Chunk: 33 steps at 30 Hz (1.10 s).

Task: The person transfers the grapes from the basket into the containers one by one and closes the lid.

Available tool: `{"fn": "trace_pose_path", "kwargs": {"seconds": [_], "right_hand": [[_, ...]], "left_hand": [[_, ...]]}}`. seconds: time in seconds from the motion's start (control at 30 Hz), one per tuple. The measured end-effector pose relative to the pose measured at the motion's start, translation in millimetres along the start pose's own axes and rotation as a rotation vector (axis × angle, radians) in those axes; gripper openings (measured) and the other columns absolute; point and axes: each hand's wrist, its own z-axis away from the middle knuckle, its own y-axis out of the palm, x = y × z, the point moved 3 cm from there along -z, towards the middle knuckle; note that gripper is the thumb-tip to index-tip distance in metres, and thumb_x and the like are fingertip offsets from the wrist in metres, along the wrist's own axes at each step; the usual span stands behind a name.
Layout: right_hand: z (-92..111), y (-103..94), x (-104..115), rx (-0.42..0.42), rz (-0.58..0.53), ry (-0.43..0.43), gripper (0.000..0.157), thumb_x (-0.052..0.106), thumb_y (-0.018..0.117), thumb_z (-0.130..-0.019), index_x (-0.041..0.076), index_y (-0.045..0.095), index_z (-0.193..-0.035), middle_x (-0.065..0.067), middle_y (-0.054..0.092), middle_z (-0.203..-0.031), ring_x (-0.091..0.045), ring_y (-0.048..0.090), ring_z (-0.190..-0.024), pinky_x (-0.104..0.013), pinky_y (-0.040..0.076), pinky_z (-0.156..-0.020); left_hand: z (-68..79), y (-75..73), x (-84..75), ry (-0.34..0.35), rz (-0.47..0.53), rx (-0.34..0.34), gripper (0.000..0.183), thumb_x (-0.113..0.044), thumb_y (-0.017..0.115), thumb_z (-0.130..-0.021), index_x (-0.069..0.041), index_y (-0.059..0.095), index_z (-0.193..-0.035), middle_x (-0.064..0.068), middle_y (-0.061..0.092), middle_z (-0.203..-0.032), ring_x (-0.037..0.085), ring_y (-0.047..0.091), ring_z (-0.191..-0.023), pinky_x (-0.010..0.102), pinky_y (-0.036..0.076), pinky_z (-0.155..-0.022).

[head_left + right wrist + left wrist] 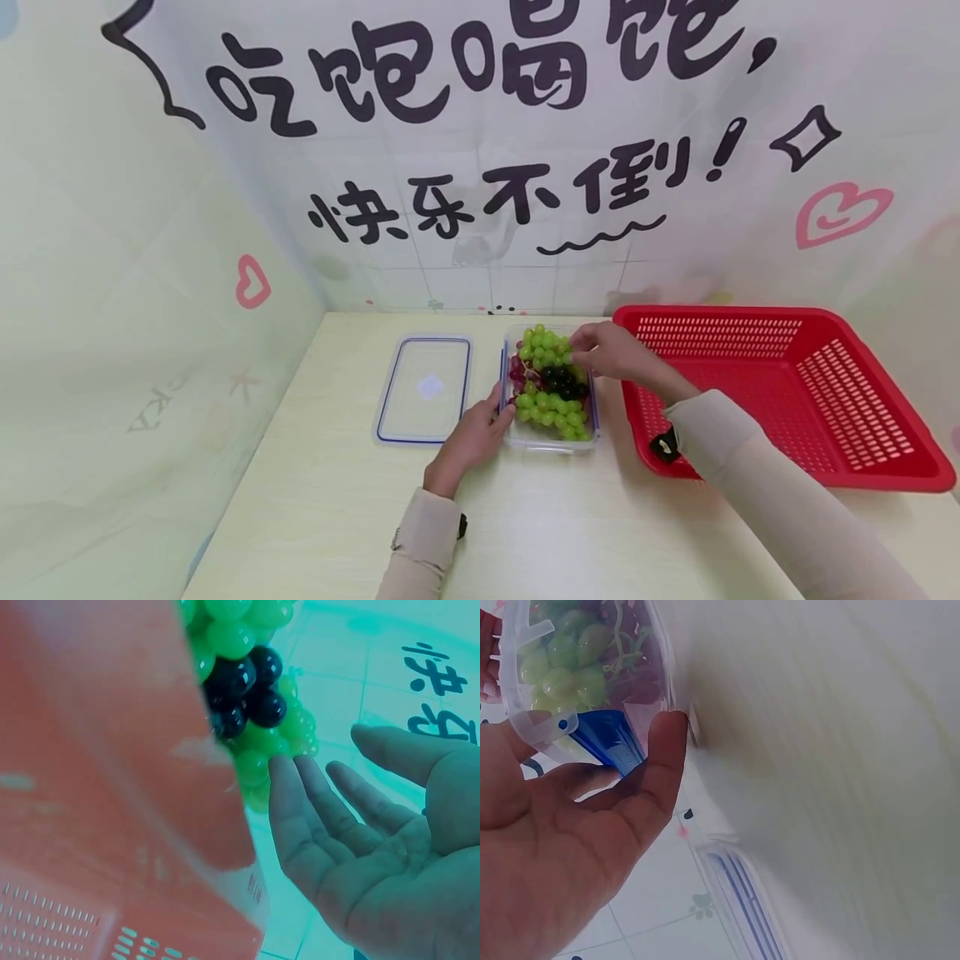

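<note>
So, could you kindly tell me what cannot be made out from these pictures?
Red grapes: partly covered by green grapes, head view.
Box: its floor beneath the grapes is hidden, head view.
Basket: part of its near rim lies behind the right sleeve, head view.
Lid: cut off by the bottom edge, left wrist view.
Marking on the basket: too small to read, right wrist view.

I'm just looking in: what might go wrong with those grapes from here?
The right hand is at the far green grapes, so a nudge might knock some loose. The bunches look heaped near the rim of the clear container, so the clear lid, lying apart on the table, may squash them if fitted now. Without the left hand steadying it, the container could slide.
</note>
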Motion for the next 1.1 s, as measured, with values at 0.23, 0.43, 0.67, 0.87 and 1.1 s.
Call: {"fn": "trace_pose_path", "kwargs": {"seconds": [0.23,0.43,0.67,0.87,1.1], "right_hand": [[1.4,5.5,9.7,-0.094,-0.021,0.001,0.032,0.018,0.058,-0.100,0.002,0.062,-0.127,-0.017,0.065,-0.120,-0.031,0.061,-0.110,-0.044,0.053,-0.092],[4.4,17.3,23.2,-0.146,-0.110,0.013,0.036,0.019,0.059,-0.100,0.004,0.059,-0.133,-0.016,0.065,-0.123,-0.031,0.060,-0.114,-0.045,0.053,-0.095],[8.1,42.3,34.2,-0.185,-0.162,0.039,0.045,0.022,0.065,-0.096,0.008,0.056,-0.138,-0.015,0.063,-0.130,-0.033,0.059,-0.121,-0.046,0.052,-0.098],[11.2,62.9,44.1,-0.228,-0.179,0.013,0.045,0.020,0.069,-0.094,0.012,0.057,-0.137,-0.014,0.063,-0.130,-0.029,0.062,-0.115,-0.041,0.055,-0.092],[12.5,87.9,52.2,-0.265,-0.242,-0.038,0.057,0.015,0.073,-0.090,0.008,0.050,-0.142,-0.014,0.065,-0.125,-0.025,0.064,-0.107,-0.038,0.056,-0.089]], "left_hand": [[1.2,-6.2,-3.2,-0.008,-0.033,-0.013,0.065,-0.036,0.042,-0.107,0.000,0.019,-0.156,0.017,0.058,-0.084,0.016,0.040,-0.058,0.030,0.039,-0.058],[5.4,-18.1,-6.2,-0.028,-0.062,-0.062,0.062,-0.033,0.046,-0.106,-0.003,0.025,-0.156,0.023,0.054,-0.139,0.022,0.059,-0.080,0.038,0.051,-0.072],[10.8,-32.1,-3.0,-0.035,-0.077,-0.143,0.059,-0.033,0.047,-0.105,-0.004,0.032,-0.155,0.021,0.053,-0.143,0.031,0.062,-0.111,0.049,0.050,-0.095],[16.7,-44.8,5.5,-0.046,-0.070,-0.203,0.059,-0.031,0.050,-0.104,-0.005,0.033,-0.154,0.021,0.055,-0.140,0.029,0.061,-0.108,0.046,0.051,-0.092],[22.1,-58.3,13.0,-0.074,-0.054,-0.246,0.062,-0.028,0.056,-0.102,-0.006,0.033,-0.155,0.021,0.056,-0.139,0.031,0.061,-0.116,0.046,0.053,-0.091]]}}
